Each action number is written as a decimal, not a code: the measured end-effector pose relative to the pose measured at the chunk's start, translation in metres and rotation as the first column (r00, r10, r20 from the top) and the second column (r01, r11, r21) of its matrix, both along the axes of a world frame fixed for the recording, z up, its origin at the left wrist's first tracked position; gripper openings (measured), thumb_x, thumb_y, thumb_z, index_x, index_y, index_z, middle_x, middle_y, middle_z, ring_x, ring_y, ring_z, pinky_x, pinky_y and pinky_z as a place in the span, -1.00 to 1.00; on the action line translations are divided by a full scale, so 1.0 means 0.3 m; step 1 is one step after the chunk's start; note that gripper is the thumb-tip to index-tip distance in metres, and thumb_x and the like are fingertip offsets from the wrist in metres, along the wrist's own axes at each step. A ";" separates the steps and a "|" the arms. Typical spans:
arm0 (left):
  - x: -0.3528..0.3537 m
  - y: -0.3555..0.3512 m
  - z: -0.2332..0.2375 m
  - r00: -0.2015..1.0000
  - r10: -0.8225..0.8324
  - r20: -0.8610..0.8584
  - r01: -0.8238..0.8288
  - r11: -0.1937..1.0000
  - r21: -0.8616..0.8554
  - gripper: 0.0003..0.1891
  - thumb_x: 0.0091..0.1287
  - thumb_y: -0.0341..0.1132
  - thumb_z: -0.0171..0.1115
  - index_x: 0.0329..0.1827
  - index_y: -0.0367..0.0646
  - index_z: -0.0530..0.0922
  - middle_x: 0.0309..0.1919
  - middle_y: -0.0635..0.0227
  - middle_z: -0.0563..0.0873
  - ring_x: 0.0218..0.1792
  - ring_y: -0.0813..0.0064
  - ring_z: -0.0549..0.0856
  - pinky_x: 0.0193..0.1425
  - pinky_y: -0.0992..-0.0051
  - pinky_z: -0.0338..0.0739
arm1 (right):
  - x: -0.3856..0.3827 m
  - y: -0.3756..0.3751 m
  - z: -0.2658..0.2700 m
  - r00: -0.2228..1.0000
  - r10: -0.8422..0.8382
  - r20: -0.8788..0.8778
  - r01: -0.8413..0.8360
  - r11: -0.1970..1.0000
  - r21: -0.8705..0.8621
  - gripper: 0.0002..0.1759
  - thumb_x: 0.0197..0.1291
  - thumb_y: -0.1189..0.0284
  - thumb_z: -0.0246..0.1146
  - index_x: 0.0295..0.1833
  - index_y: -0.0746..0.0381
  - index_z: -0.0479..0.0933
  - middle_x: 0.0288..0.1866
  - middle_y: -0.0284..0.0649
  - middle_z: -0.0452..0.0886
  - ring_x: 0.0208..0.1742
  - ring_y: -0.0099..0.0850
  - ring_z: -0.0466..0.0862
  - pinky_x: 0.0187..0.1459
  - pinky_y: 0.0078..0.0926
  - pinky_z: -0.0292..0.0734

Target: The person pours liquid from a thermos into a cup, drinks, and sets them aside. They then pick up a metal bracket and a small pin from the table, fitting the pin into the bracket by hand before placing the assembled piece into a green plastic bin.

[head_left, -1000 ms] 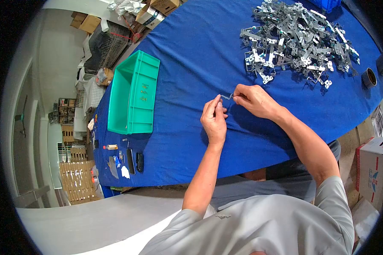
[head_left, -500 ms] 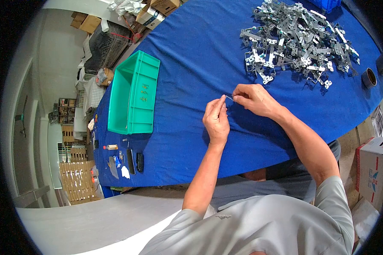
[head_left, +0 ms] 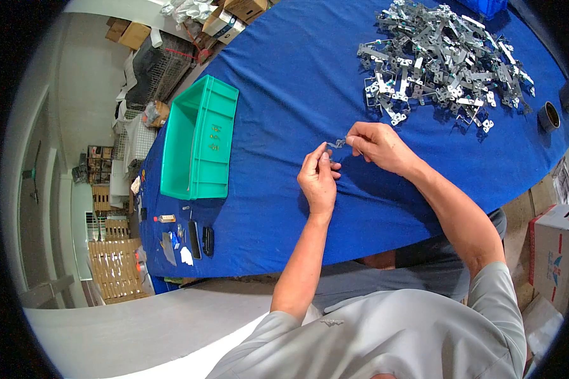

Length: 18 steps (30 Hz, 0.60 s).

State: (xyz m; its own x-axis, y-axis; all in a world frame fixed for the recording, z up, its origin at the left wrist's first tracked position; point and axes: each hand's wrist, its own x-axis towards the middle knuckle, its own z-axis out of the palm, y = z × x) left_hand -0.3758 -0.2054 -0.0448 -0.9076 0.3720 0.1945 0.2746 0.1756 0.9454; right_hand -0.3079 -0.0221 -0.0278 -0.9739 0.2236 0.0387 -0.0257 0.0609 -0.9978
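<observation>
A small metal bracket (head_left: 338, 144) spans the gap between my two hands above the blue cloth. My left hand (head_left: 318, 181) pinches its left end between thumb and fingertips. At its other end, the fingertips of my right hand (head_left: 380, 147) are closed on it. Its fine shape is too small to make out. Beyond my right hand lies a large heap of similar metal brackets (head_left: 433, 63), some with thin bent wires.
A green plastic crate (head_left: 216, 142) stands on the blue tablecloth (head_left: 272, 82) at left. Near it lie a small bottle (head_left: 165, 218), a black case (head_left: 208, 240) and other small items. A roll of tape (head_left: 548, 116) sits at far right, and a blue bin (head_left: 487, 6) behind the heap.
My hands have drawn slightly apart, and more of the bracket now shows between them. My left hand has shifted a little left and its fingers have opened somewhat around the piece.
</observation>
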 end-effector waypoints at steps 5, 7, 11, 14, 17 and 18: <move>-0.002 0.001 -0.005 1.000 0.001 0.004 -0.001 1.000 0.014 -0.74 0.59 -0.42 0.15 0.22 -0.32 0.65 -0.10 0.18 0.78 -0.33 0.57 0.77 -0.38 0.62 0.68 | 0.008 -0.005 0.008 0.997 0.070 -0.024 -0.068 0.995 0.076 -0.77 0.43 0.37 0.27 -0.09 0.35 0.64 -0.46 -0.24 0.66 -0.45 -0.53 0.63 -0.39 -0.42 0.53; -0.003 -0.001 -0.006 1.000 -0.002 -0.005 0.002 1.000 0.013 -0.74 0.59 -0.43 0.15 0.22 -0.32 0.65 -0.10 0.19 0.78 -0.33 0.57 0.77 -0.38 0.62 0.69 | 0.007 -0.007 0.004 0.997 0.069 -0.028 -0.066 0.993 0.100 -0.77 0.42 0.37 0.27 -0.11 0.36 0.64 -0.46 -0.20 0.65 -0.45 -0.49 0.64 -0.38 -0.38 0.53; -0.004 -0.002 -0.013 0.999 -0.016 -0.037 0.015 1.000 -0.013 -0.74 0.58 -0.45 0.15 0.23 -0.31 0.65 -0.08 0.21 0.76 -0.32 0.57 0.77 -0.38 0.62 0.69 | 0.007 -0.011 -0.004 0.998 0.044 -0.040 -0.038 0.989 0.142 -0.76 0.38 0.37 0.29 -0.14 0.38 0.63 -0.48 -0.13 0.64 -0.44 -0.42 0.65 -0.35 -0.31 0.53; -0.005 -0.003 -0.011 0.999 -0.021 -0.050 0.020 1.000 -0.021 -0.74 0.57 -0.47 0.16 0.22 -0.30 0.66 -0.06 0.22 0.74 -0.30 0.58 0.76 -0.37 0.63 0.68 | 0.007 -0.005 -0.003 0.997 0.034 -0.072 -0.018 0.977 0.212 -0.76 0.35 0.37 0.30 -0.14 0.37 0.63 -0.46 -0.08 0.66 -0.43 -0.30 0.69 -0.33 -0.27 0.54; -0.006 -0.001 -0.008 0.995 -0.028 -0.098 0.024 0.999 -0.038 -0.75 0.55 -0.48 0.17 0.20 -0.28 0.68 -0.03 0.23 0.72 -0.28 0.60 0.74 -0.36 0.64 0.68 | 0.008 0.001 -0.007 0.995 0.005 -0.103 0.027 0.951 0.309 -0.78 0.33 0.38 0.31 -0.17 0.37 0.62 -0.44 -0.03 0.68 -0.40 -0.18 0.72 -0.32 -0.22 0.54; -0.006 0.000 -0.006 0.992 -0.030 -0.122 0.024 0.999 -0.048 -0.75 0.55 -0.48 0.17 0.19 -0.28 0.69 -0.03 0.23 0.72 -0.27 0.60 0.74 -0.35 0.64 0.68 | 0.006 0.001 -0.008 0.995 -0.003 -0.102 0.035 0.948 0.316 -0.78 0.33 0.39 0.31 -0.17 0.37 0.61 -0.43 -0.02 0.69 -0.38 -0.15 0.73 -0.31 -0.21 0.55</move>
State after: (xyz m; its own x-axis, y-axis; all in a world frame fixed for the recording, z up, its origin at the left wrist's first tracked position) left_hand -0.3777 -0.2055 -0.0466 -0.8675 0.4076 0.2853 0.3930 0.2097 0.8953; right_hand -0.3061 -0.0217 -0.0301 -0.9573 0.2022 0.2066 -0.1192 0.3752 -0.9193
